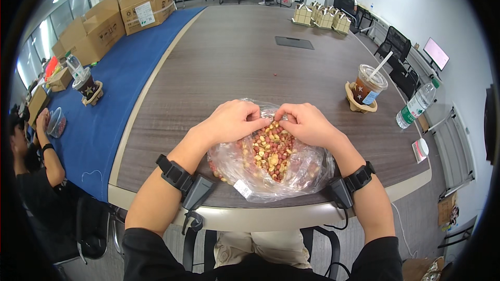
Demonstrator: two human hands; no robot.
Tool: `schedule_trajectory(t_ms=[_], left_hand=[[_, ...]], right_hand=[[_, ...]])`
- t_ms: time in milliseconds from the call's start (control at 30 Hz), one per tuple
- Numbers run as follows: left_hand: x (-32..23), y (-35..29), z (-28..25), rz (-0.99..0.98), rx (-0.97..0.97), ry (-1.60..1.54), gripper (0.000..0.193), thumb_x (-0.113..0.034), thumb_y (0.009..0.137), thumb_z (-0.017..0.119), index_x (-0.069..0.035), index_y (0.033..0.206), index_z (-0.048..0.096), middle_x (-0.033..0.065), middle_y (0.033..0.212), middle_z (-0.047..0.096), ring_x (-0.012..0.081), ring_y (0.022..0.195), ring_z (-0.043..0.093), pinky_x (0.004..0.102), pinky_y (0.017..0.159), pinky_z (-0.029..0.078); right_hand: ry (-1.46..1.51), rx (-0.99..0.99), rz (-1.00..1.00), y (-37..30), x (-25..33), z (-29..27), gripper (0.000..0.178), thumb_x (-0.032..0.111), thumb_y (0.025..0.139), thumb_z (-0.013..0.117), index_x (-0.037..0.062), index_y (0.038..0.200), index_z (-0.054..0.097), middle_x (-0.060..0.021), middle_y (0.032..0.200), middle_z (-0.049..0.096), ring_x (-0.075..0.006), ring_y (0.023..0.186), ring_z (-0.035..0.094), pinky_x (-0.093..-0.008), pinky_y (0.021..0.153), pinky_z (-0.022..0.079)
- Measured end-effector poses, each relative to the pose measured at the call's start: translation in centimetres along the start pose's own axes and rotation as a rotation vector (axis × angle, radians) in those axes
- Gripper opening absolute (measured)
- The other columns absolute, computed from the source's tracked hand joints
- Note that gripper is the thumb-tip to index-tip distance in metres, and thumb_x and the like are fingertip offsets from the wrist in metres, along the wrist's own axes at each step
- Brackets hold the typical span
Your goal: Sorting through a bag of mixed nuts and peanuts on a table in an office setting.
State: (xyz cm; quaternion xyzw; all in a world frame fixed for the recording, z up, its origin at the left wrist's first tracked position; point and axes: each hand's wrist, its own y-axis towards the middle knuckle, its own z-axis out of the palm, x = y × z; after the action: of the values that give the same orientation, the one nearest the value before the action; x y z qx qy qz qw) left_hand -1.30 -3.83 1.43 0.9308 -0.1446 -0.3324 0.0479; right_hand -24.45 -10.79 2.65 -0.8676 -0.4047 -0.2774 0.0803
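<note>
A clear plastic bag [312,173] lies spread on the table in front of me, its mouth gaping upward. Inside are many peanuts [272,151], some in red skins and some pale yellow without skin. A small white label [242,189] sticks to the bag's near left side. My left hand [235,120] and my right hand [308,124] meet at the far edge of the opening, thumbs and fingers closed in pinches just above the peanuts. What the fingertips hold is too small and covered to make out. Both wrists wear black straps with grey devices.
An iced drink [367,88] in a cardboard holder stands to the right, beside a water bottle [416,105] and a small white tub [420,151]. Farther off are a dark flat pad [294,42] and patterned boxes [325,18]. At left, a person holds a clear container [56,122].
</note>
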Motion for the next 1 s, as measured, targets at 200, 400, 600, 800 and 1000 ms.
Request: schedule_trajectory(t_ms=[200,400,600,800,1000], left_hand=[[0.5,0.0,0.2,0.043,-0.024,0.034,0.043,-0.036,0.09,0.076,-0.003,0.07,0.058,0.0117,0.064,0.058,0.025,0.059,0.057,0.0382,0.057,0.044],[0.9,0.1,0.3,0.083,0.006,0.081,0.045,-0.033,0.085,0.079,-0.004,0.066,0.05,0.0104,0.063,0.055,0.0269,0.061,0.055,0.0398,0.058,0.044],[0.3,-0.1,-0.1,0.059,0.019,0.107,0.038,-0.031,0.082,0.079,-0.005,0.07,0.055,0.0094,0.065,0.056,0.0271,0.064,0.058,0.0396,0.06,0.045],[-0.2,0.0,0.0,-0.008,0.029,0.07,0.026,-0.03,0.082,0.078,-0.006,0.082,0.068,0.0077,0.067,0.06,0.0245,0.064,0.061,0.0381,0.061,0.047],[0.0,0.0,0.1,0.005,0.017,0.064,0.025,-0.029,0.083,0.076,-0.006,0.086,0.069,0.0076,0.068,0.061,0.0242,0.063,0.062,0.038,0.061,0.047]], right_hand=[[0.002,-0.007,-0.002,-0.1,0.2,-0.1,0.018,0.02,0.089,0.064,0.0091,0.102,0.069,-0.0108,0.071,0.068,-0.0306,0.069,0.066,-0.0422,0.066,0.05],[-0.011,0.004,0.011,0.0,0.1,0.0,0.018,0.022,0.09,0.064,0.01,0.103,0.07,-0.0105,0.071,0.068,-0.0302,0.068,0.066,-0.0417,0.066,0.05],[-0.008,-0.004,0.011,0.0,0.2,0.0,0.018,0.022,0.09,0.064,0.0101,0.103,0.07,-0.0103,0.07,0.067,-0.03,0.068,0.066,-0.0417,0.065,0.05],[-0.002,-0.001,0.009,0.0,0.1,0.0,0.018,0.021,0.09,0.064,0.0094,0.102,0.07,-0.0105,0.07,0.067,-0.0295,0.067,0.065,-0.0415,0.065,0.049],[0.008,-0.002,0.007,0.0,0.2,0.0,0.018,0.021,0.09,0.065,0.0084,0.102,0.07,-0.0106,0.07,0.067,-0.0293,0.067,0.065,-0.0413,0.065,0.049]])
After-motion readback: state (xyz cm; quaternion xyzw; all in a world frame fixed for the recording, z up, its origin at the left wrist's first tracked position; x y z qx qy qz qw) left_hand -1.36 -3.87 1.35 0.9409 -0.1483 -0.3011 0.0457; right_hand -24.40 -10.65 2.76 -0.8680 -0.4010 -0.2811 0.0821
